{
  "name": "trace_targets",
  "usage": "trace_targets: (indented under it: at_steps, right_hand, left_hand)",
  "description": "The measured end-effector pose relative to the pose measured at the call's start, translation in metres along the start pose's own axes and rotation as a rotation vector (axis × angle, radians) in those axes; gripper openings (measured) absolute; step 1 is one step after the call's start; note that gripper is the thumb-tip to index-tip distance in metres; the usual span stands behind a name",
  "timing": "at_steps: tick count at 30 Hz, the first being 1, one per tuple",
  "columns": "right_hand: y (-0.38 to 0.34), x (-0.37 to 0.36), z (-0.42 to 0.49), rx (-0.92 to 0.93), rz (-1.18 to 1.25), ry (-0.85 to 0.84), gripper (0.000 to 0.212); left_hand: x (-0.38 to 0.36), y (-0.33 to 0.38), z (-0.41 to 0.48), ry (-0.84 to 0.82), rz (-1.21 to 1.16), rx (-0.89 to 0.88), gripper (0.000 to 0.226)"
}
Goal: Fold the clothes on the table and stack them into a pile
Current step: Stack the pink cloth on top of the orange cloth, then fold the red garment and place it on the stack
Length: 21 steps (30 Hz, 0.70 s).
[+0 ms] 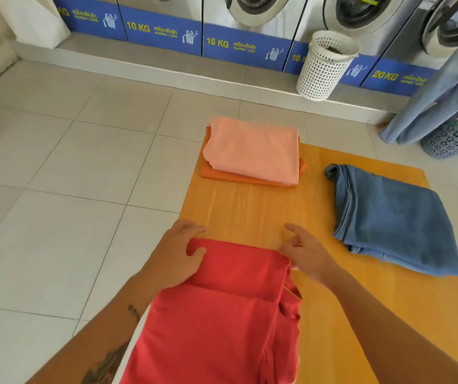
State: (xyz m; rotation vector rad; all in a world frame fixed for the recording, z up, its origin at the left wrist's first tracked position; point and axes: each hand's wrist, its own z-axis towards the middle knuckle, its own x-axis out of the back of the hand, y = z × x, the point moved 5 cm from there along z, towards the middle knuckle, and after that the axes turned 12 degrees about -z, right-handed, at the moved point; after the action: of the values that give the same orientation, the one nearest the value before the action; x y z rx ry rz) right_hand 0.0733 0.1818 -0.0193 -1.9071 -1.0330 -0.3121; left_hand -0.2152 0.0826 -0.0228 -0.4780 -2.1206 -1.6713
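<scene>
A red garment (222, 314) lies partly folded at the near edge of the orange-yellow table (250, 206). My left hand (178, 253) grips its far left corner, thumb on top of the cloth. At the far right corner, my right hand (305, 250) rests on the cloth's edge with its fingers spread. A folded pink garment (252, 151) sits on a folded orange one (222, 174) at the table's far left. Folded blue jeans (388, 217) lie on the right side.
A white perforated laundry basket (324, 65) stands on the step before a row of washing machines (250, 12). At the far right, a person in light jeans (438, 95) stands by a patterned basket (452, 137). White tiled floor (56, 176) surrounds the table.
</scene>
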Motion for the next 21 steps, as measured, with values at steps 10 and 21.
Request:
trace_targets:
  at_steps: [10, 21]
  right_hand:
    - [-0.031, -0.031, -0.055, 0.166, -0.106, -0.029, 0.065]
    - [-0.028, 0.031, -0.037, 0.169, -0.168, 0.169, 0.08]
  left_hand:
    - [-0.004, 0.023, -0.015, -0.109, -0.186, 0.179, 0.054]
    - [-0.004, 0.048, 0.002, 0.103, -0.228, 0.11, 0.069]
